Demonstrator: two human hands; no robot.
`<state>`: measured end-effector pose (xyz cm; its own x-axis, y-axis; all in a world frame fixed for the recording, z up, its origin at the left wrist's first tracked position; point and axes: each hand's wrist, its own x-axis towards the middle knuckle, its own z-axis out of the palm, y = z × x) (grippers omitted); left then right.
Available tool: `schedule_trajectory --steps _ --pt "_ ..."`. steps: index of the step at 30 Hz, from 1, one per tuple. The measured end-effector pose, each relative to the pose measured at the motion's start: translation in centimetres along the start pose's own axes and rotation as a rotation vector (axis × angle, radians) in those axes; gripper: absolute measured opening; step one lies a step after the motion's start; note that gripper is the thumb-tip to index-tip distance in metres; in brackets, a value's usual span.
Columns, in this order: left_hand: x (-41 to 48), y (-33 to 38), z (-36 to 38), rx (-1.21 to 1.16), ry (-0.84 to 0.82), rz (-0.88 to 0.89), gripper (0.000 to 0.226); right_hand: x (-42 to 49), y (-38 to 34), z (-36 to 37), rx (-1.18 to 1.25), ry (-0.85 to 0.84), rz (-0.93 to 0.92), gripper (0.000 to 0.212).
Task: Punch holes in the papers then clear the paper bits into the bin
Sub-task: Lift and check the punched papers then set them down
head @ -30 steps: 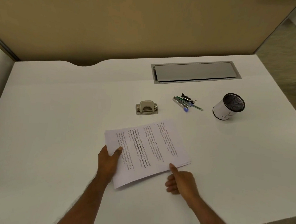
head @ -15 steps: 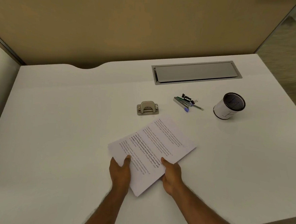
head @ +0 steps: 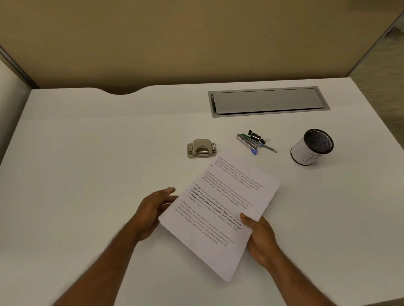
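the white worktop (head: 75, 168) carries everything; the papers (head: 218, 211) now lie angled, long axis running up-right toward the hole punch (head: 201, 148) just beyond their far edge, having turned since before; right hand (head: 260, 238) pinches their edge, left hand (head: 153, 208) open beside them
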<state>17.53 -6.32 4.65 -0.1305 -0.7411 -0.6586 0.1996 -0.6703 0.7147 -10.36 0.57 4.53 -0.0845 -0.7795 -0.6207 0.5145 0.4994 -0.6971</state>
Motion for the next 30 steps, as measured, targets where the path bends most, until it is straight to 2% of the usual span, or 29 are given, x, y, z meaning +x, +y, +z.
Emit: schedule_trajectory --steps 7,11,16,22,30 --pt "0.6 2.7 3.6 0.165 -0.266 -0.011 0.032 0.7 -3.6 0.2 -0.135 -0.143 0.004 0.039" --pt "0.5 2.9 4.5 0.418 -0.175 0.162 0.019 1.2 -5.6 1.6 -0.231 -0.149 -0.059 0.035" --pt "-0.6 2.5 4.4 0.386 -0.055 0.323 0.022 1.3 -7.1 3.6 -0.332 -0.098 -0.242 0.032" --pt "-2.1 1.7 4.8 0.343 0.012 0.536 0.030 1.0 -7.2 5.3 -0.356 -0.012 -0.421 0.021" --pt "-3.6 1.4 5.7 0.392 0.129 0.731 0.030 0.0 -7.6 5.8 -0.419 0.018 -0.541 0.027"
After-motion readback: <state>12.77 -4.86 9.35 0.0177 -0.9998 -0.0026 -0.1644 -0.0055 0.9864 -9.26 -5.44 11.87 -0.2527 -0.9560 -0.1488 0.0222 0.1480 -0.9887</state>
